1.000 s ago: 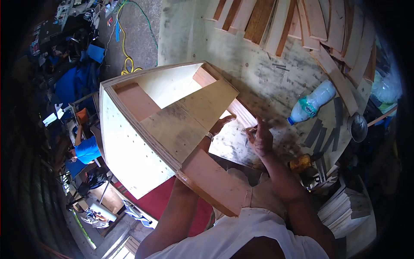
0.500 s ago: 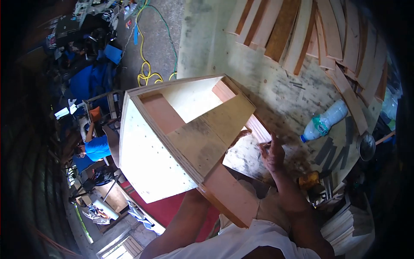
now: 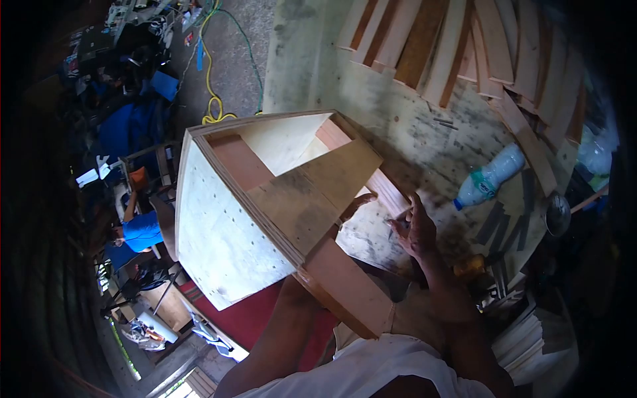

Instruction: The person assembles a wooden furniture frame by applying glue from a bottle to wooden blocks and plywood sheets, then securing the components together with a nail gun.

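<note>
A wooden box frame [image 3: 308, 219] with pale plywood sides and brown cross boards tilts across the middle of the view, over my lap. My left arm passes under it. Part of my left hand [image 3: 358, 204] shows beyond the lower cross board, its fingers curled at the frame's inner edge; the palm is hidden. At the far right, a pinkish wooden rail [image 3: 389, 194] forms one side of the frame. Beside that rail's near end is my right hand [image 3: 418, 229], index finger raised along the corner and thumb spread away from it.
A stained plywood sheet [image 3: 312, 66] carries a row of wooden slats [image 3: 424, 50], a plastic bottle [image 3: 489, 178] and dark grey strips [image 3: 499, 229]. A yellow cord [image 3: 211, 86] lies on the floor beyond. Another person in a blue shirt [image 3: 142, 231] is at the left.
The view has shifted slightly, so the frame and bottle sit a little further left. My right thumb and index finger have spread apart at the rail's end.
</note>
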Tool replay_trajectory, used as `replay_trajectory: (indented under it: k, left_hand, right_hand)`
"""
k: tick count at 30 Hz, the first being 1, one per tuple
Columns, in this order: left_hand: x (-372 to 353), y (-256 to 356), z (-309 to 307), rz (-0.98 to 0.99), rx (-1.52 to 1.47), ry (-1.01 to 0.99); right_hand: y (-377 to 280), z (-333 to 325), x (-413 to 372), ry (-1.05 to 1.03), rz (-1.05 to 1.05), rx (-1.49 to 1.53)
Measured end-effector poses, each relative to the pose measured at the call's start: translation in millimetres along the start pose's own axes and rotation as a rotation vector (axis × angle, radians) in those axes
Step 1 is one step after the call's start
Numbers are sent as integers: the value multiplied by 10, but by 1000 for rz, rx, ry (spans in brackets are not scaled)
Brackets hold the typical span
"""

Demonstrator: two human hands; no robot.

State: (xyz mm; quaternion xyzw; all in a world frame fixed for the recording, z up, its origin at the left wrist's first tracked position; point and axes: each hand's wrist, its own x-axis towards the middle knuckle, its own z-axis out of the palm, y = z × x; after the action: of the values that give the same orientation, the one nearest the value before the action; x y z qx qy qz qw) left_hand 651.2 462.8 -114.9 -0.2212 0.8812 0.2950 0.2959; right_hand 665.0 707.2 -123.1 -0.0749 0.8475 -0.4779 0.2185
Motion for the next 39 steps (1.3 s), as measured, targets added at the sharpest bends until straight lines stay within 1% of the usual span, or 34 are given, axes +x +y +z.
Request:
replay_trajectory:
  k: [2,3,7,8,10,12,14,15,16,17,18,19,20,21,23,24,26,27,28,31,32,33,34,35,36,37,38,39]
  left_hand:
    - [24,-32,35,83,53,82]
    - [77,-31,69,97,49,86]
    - [91,-131,176,140,-35,153]
    - [35,-193,206,149,-80,185]
    - [-205,-426,269,140,-218,292]
    - [-624,-807,345,76,-391,439]
    - [-1289,-1310,479,-52,-614,588]
    - [-1692,-1653,571,-120,-784,657]
    - [-2135,-1980,638,-191,-924,739]
    - [-2504,-2252,654,-230,-1036,811]
    - [-2902,-1817,376,-508,-705,958]
    - [-3188,-1990,344,-576,-830,1023]
    - [-3316,-1948,207,-584,-851,1126]
    - [-3409,-1802,8,-592,-868,1232]
    - [-3432,-1505,-406,-361,-960,1188]
    - [-3381,-1292,-607,-321,-893,1169]
    - [-3248,-1502,-617,-202,-965,1129]
    - [-3173,-1498,-646,-139,-1006,1108]
    - [-3146,-1432,-594,-163,-959,1119]
    - [-3067,-1149,-561,-12,-850,1149]
    - [-3052,-1099,-578,-180,-865,1170]
    - [-2992,-1110,-585,-133,-965,1223]
    - [-2930,-1135,-616,-83,-1060,1274]
    - [-2906,-1172,-650,-34,-1151,1321]
    - [-2892,-1194,-680,-8,-1109,1336]
    - [-2895,-1195,-710,-24,-1127,1331]
    - [-2923,-1119,-778,-42,-1146,1324]
    - [-2923,-1072,-795,-62,-1169,1317]
  right_hand:
    - [-44,-127,21,73,-60,-41]
    - [-138,-218,51,109,-90,-59]
    - [-599,-675,292,130,-259,-31]
    - [-789,-814,341,105,-254,6]
    - [-1072,-986,392,27,-146,193]
    - [-1347,-1196,411,-72,-75,404]
    - [-1581,-1417,366,-261,-83,621]
    - [-1674,-1506,314,-357,-78,732]
    - [-1742,-1577,245,-442,-129,773]
    - [-1829,-1648,182,-469,-151,743]
    - [-1921,-1708,110,-498,-171,711]
    - [-1987,-1727,31,-536,-185,679]
    - [-1971,-1708,3,-507,-304,545]
    - [-2008,-1714,-18,-495,-255,546]
    - [-2118,-1716,-79,-467,-157,552]
    - [-2204,-1692,-102,-414,-100,534]
    - [-2277,-1675,-31,-411,-111,436]
    - [-2303,-1682,41,-406,-119,383]
    - [-2324,-1673,141,-380,-137,344]
    - [-2369,-1526,381,-339,-176,237]
    - [-2405,-1469,460,-345,-200,205]
    - [-2447,-1412,513,-350,-227,176]
    - [-2499,-1373,532,-398,-231,229]
    - [-2582,-1347,491,-402,-202,197]
    - [-2684,-1343,448,-404,-176,163]
    - [-2747,-1337,421,-403,-150,127]
    - [-2708,-1358,463,-455,-141,154]
    - [-2646,-1352,480,-458,-156,180]
